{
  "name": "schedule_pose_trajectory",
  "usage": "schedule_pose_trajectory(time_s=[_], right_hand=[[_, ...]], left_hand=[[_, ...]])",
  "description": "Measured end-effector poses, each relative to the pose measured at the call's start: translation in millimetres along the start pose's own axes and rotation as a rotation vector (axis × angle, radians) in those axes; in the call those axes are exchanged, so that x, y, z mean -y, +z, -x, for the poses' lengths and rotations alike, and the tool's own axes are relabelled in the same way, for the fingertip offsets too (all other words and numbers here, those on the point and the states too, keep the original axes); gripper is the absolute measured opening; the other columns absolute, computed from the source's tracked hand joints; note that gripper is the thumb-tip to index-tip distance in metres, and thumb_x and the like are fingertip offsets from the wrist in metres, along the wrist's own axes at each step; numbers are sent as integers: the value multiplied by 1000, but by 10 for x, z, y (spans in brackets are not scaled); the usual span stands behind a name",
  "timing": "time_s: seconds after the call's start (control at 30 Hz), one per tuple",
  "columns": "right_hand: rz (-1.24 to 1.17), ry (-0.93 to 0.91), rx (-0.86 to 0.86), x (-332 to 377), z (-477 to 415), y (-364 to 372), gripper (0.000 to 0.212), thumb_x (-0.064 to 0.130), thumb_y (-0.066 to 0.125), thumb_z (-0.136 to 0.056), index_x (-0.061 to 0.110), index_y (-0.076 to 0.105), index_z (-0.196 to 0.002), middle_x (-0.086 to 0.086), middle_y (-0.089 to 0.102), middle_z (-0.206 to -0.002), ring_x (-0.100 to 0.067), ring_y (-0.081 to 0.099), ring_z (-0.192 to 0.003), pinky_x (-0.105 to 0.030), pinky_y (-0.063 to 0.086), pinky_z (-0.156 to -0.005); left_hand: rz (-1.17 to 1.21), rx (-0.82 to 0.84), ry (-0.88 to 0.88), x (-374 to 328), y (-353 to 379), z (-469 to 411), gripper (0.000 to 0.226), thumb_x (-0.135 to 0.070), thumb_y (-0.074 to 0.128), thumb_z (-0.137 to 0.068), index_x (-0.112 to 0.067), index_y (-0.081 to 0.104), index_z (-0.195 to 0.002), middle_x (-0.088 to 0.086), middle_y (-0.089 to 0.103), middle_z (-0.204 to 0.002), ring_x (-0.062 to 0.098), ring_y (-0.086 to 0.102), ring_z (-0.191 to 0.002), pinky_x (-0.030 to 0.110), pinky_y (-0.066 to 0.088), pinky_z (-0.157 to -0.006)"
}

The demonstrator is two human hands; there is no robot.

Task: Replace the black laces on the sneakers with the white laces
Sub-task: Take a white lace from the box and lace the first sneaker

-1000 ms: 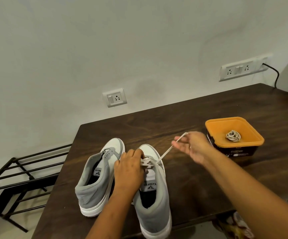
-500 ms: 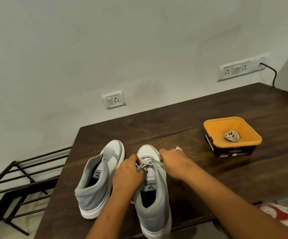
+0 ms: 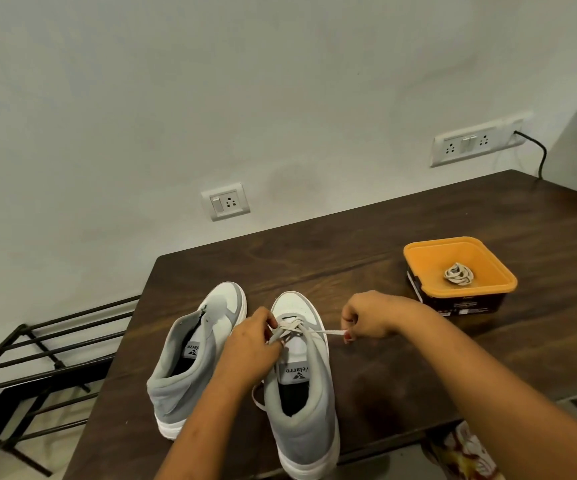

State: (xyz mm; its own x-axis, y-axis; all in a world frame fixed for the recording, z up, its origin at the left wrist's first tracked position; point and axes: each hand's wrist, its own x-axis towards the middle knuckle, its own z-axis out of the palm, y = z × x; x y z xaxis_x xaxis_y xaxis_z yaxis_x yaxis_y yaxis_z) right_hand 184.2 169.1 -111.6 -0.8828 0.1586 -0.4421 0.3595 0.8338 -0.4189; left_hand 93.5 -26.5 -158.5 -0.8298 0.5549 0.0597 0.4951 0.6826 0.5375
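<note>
Hands both at R sneaker (image 3: 302, 403), near front-left corner of tabletop (image 3: 384, 237). L hand (image 3: 250, 346): fingers curled, pinching white lace (image 3: 327, 331) at the crossed eyelets. R hand (image 3: 366, 317) pinches the lace end, strand taut out to the right. 2nd sneaker (image 3: 195, 358) sits just beside, by the left edge. Orange tub (image 3: 470, 294) twd the right edge holds a coiled lace bundle (image 3: 458, 274).
</note>
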Motion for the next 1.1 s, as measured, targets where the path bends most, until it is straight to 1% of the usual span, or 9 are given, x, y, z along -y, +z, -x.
schedule_pose_trajectory(time_s=[0.2,0.4,0.53,0.63,0.73,0.8,0.9,1.0,1.1], right_hand=[[-65,-66,-118,90,-41,112,22,24,54,-95,17,68,-111,-3,65,-117,-17,58,-109,-27,44,-91],[-142,-59,-201,277,-169,382,24,8,50,-90,19,67,-103,-4,63,-113,-20,60,-99,-27,46,-78],[-144,-47,-262,299,-208,427,17,12,48,-93,18,60,-84,-9,64,-106,-23,60,-93,-31,46,-75],[-141,-61,-235,290,-201,372,25,24,48,-98,15,58,-77,-4,62,-89,-19,57,-81,-25,41,-64],[-435,-81,-189,263,-181,274,34,28,48,-99,14,53,-68,-1,61,-72,-16,58,-66,-17,42,-60],[-683,-100,-185,219,-143,187,32,31,49,-99,11,58,-76,-2,62,-74,-14,60,-66,-24,43,-65],[-960,-174,-185,147,-67,48,33,36,53,-95,7,66,-86,-3,63,-80,-8,62,-70,-26,45,-69],[-1264,-286,-161,128,23,-90,33,34,56,-93,15,75,-73,-9,71,-90,-16,68,-88,-29,55,-82],[-1434,-372,-192,120,71,-144,39,31,55,-93,16,74,-62,-9,74,-90,-18,71,-86,-32,54,-86]], left_hand=[[75,98,-91,37,-47,28,18,-25,69,-79,-23,55,-91,-3,64,-89,15,61,-85,37,52,-82],[-96,-27,-26,-29,46,24,18,-24,61,-81,-25,53,-97,-2,63,-96,18,58,-91,37,50,-81],[54,61,-113,17,-4,13,27,-32,73,-75,-22,52,-88,-3,61,-81,14,57,-76,29,47,-69],[192,168,-133,47,-83,19,30,-27,76,-74,-21,51,-88,-3,53,-74,8,51,-63,17,43,-52],[208,173,-103,27,-106,40,30,-21,74,-76,-23,50,-93,-1,53,-75,10,50,-64,23,45,-58],[166,146,-70,0,-103,51,25,-21,70,-78,-24,51,-94,1,57,-79,13,51,-68,32,46,-67],[199,113,-83,-14,-99,61,16,-21,69,-81,-19,54,-88,1,55,-74,15,49,-67,36,46,-68],[181,90,-123,-1,-104,60,15,-22,69,-81,-17,56,-77,-3,54,-67,11,49,-62,23,42,-60],[156,36,-164,8,-118,47,19,-22,72,-79,-18,58,-66,-6,54,-59,1,48,-51,9,35,-45]])
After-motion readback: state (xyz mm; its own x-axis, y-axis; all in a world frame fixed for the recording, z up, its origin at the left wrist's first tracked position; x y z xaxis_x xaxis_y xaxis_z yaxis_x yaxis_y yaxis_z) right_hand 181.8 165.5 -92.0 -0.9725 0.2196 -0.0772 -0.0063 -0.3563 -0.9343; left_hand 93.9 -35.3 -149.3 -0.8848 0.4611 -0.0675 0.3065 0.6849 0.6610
